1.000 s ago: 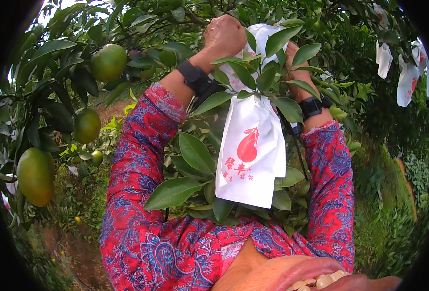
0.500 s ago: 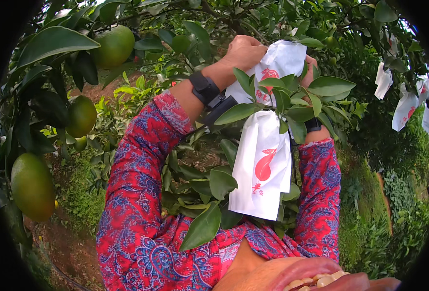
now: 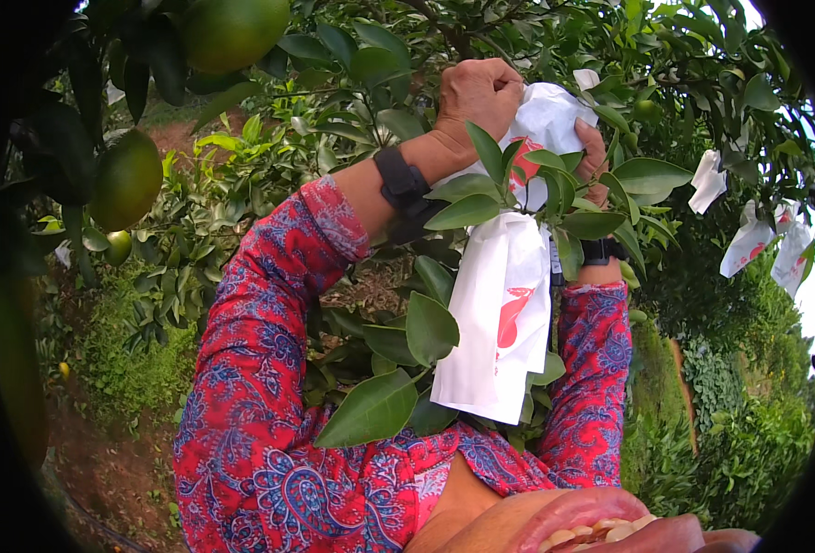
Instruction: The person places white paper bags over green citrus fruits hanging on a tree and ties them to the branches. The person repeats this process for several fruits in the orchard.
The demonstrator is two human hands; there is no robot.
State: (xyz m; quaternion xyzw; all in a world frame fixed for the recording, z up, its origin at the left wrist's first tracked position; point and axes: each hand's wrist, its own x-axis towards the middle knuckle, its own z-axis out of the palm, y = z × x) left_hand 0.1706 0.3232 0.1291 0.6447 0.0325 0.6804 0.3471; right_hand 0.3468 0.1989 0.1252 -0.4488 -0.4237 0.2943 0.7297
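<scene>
My left hand (image 3: 479, 103) is closed in a pinch at the top left edge of an upper white paper bag (image 3: 555, 115) with a red print, among leaves. My right hand (image 3: 590, 157) is at the bag's right side with fingers curled against it, partly hidden by leaves. Below both hands, a second white paper bag (image 3: 490, 318) with a red fruit print hangs from the same leafy shoot (image 3: 467, 210), between my forearms.
Large green fruits (image 3: 126, 180) hang on branches at the left. Several white bags (image 3: 744, 241) hang in the tree at the right. A branch (image 3: 454, 37) runs above my hands. Grass and reddish soil (image 3: 112, 470) show below.
Over the last second, my hands and the upper bag have shifted right and a little down in the view. My right fingers show more now. The fruits at the left sit higher in the picture.
</scene>
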